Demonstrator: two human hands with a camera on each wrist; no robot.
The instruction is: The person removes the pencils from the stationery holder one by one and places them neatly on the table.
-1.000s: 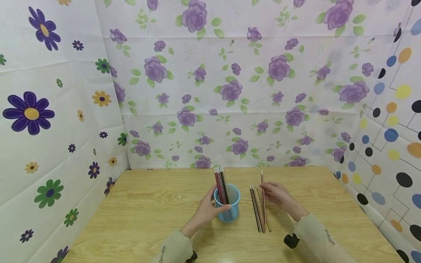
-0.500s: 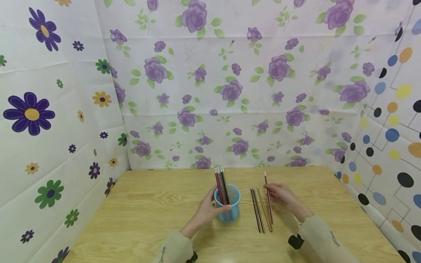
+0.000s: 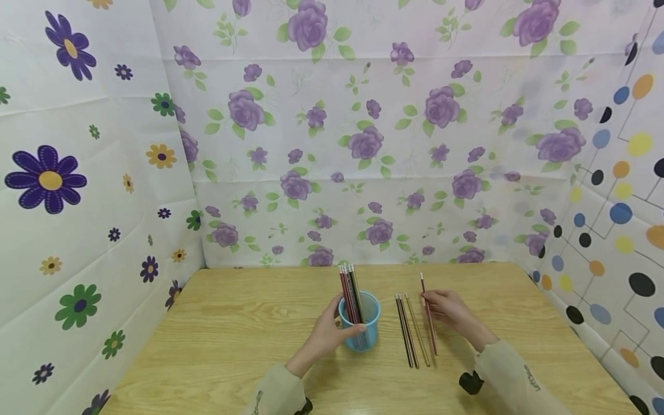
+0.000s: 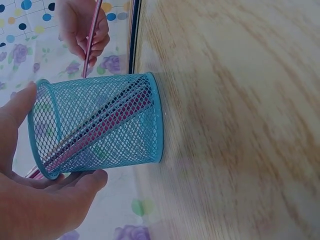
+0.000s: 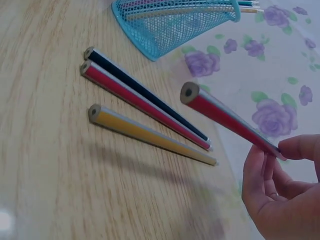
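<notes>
My left hand [image 3: 327,331] holds a light blue mesh pencil cup [image 4: 110,122] upright on the table, thumb on the near side and fingers around the far side. Several pencils [image 3: 350,295], red, black and gold, lean to the left inside it, eraser ends up. To the right, my right hand [image 3: 452,311] pinches a red pencil [image 5: 227,120] near its eraser end, its unsharpened end pointing toward me. Between the cup and this hand lie a black pencil [image 5: 145,90], a red pencil [image 5: 142,106] and a yellow-gold pencil [image 5: 152,132], the first two side by side.
The wooden table [image 3: 233,323] has a light grain. Flowered cloth [image 3: 363,144] hangs behind it, a daisy-patterned cloth [image 3: 104,202] at the left, and a dotted cloth [image 3: 612,259] at the right.
My right hand has moved right with the red pencil, away from the pencils on the table, and the pencil's slant has grown. The left hand and the cup have stayed in place.
</notes>
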